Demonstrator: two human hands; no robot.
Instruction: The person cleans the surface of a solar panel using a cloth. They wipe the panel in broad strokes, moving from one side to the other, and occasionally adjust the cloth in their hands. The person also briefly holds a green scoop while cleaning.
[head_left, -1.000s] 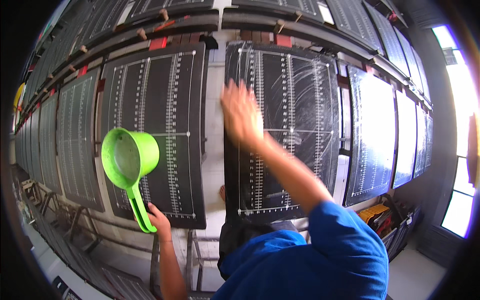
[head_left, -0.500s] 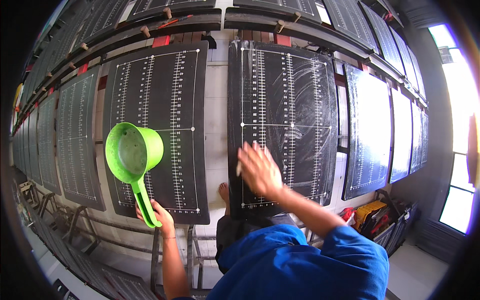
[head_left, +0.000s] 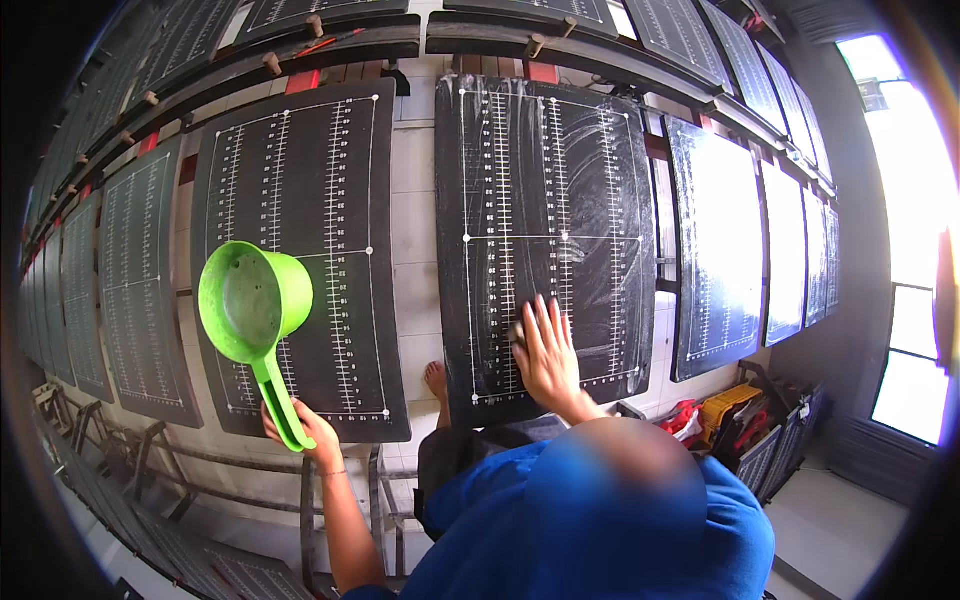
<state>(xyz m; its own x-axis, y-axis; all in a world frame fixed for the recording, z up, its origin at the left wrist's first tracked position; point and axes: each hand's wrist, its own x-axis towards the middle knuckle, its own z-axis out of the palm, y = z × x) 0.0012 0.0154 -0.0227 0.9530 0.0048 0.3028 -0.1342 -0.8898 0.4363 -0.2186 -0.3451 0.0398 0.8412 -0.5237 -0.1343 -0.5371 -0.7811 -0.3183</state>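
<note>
My left hand [head_left: 305, 432] grips the handle of a bright green plastic dipper [head_left: 290, 315], held over the left dark board [head_left: 355, 180]. Cloudy, slightly foamy liquid [head_left: 250, 300] sits in its cup. My right hand [head_left: 548, 355] presses down on the lower middle of another dark board [head_left: 480, 330], fingers stretched forward. A brownish edge of something small shows beside its thumb; the palm hides the rest. White ruled lines, tick scales and round dots mark both boards. Pale wet smears and curved streaks cover the upper and right parts of the board under my right hand.
More marked boards stand in rows, including a glare-lit one [head_left: 715, 250] at right and a duller one [head_left: 145, 270] at left. Dark rails with wooden pegs [head_left: 272, 63] cross the far side. A yellow crate [head_left: 730, 405] is at lower right. Metal frames [head_left: 160, 450] stand at lower left.
My right hand has slid right and slightly nearer to me across the board. The left hand still holds the dipper over the left board. The whole view has shifted a little.
</note>
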